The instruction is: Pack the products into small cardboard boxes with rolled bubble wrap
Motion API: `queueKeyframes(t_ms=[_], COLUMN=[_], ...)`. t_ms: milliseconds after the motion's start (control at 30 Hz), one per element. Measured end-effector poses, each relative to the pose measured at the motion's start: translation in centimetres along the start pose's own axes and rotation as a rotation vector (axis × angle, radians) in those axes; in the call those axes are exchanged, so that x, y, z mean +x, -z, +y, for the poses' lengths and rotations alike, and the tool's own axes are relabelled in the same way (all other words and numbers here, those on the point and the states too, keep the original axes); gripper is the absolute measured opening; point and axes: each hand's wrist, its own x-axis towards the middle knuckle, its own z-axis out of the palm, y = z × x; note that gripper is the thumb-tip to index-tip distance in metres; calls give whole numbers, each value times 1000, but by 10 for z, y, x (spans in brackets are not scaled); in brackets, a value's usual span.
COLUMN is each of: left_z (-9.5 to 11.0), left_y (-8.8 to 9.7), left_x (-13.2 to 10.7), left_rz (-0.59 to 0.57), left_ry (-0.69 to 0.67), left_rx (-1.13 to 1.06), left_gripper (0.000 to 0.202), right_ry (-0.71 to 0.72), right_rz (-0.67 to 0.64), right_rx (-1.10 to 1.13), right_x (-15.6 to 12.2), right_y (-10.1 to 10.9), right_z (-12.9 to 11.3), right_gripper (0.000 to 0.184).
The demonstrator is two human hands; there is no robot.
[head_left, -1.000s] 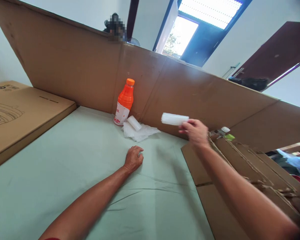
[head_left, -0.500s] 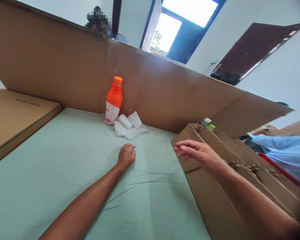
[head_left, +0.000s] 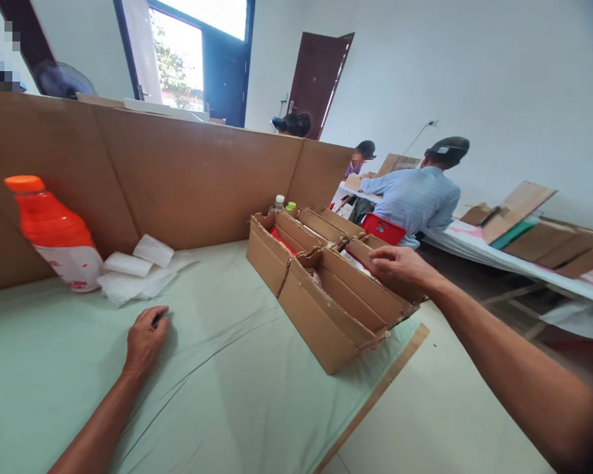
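My left hand (head_left: 145, 339) rests on the pale green tabletop (head_left: 217, 395), fingers loosely curled, with a gap beside the thumb and nothing in it. Over the far right compartment of a divided cardboard box (head_left: 304, 313) hovers my right hand (head_left: 400, 263), empty, its fingers bent and slightly apart. Inside the box are a red item (head_left: 282, 242), some white pieces (head_left: 356, 261) and two bottles, one with a white cap (head_left: 279, 201) and one with a green cap (head_left: 290, 207). Beyond my left hand, white bubble wrap (head_left: 138, 280) lies beside an orange-capped bottle (head_left: 62, 230).
A tall cardboard panel (head_left: 202, 178) borders the table's back. The table's right edge (head_left: 375, 401) drops to a pale floor. Farther right, a person in a blue shirt (head_left: 415, 197) sits on a red chair (head_left: 383, 228) by another table holding cardboard (head_left: 548, 247). Other people sit beyond the panel.
The view has swung right, bringing the whole divided box and the seated people into sight. My right hand has moved over the box; my left hand stays on the table.
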Motion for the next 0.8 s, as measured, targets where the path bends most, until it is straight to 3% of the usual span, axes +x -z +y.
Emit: queueKeyframes(t_ms=[133, 233, 433, 600, 700, 800], left_z=[1, 1, 5, 12, 21, 51], left_y=[0, 0, 0, -1, 1, 2], left_x=[-1, -1, -3, -3, -3, -13], left_rz=[6, 4, 10, 21, 66, 112], left_ry=[3, 1, 5, 4, 18, -11], left_rx=[31, 48, 86, 93, 82, 25], left_gripper=[35, 33, 34, 32, 36, 38], right_ry=[110, 169, 153, 137, 102, 116], right_rz=[-338, -439, -292, -279, -158, 67], right_rx=[-221, -382, -516, -537, -575, -485], right_x=[4, 7, 12, 11, 5, -13], right_y=[-9, -18, -27, -30, -12, 21], right_z=[25, 37, 47, 34, 25, 15], right_gripper=[17, 15, 27, 13, 13, 19])
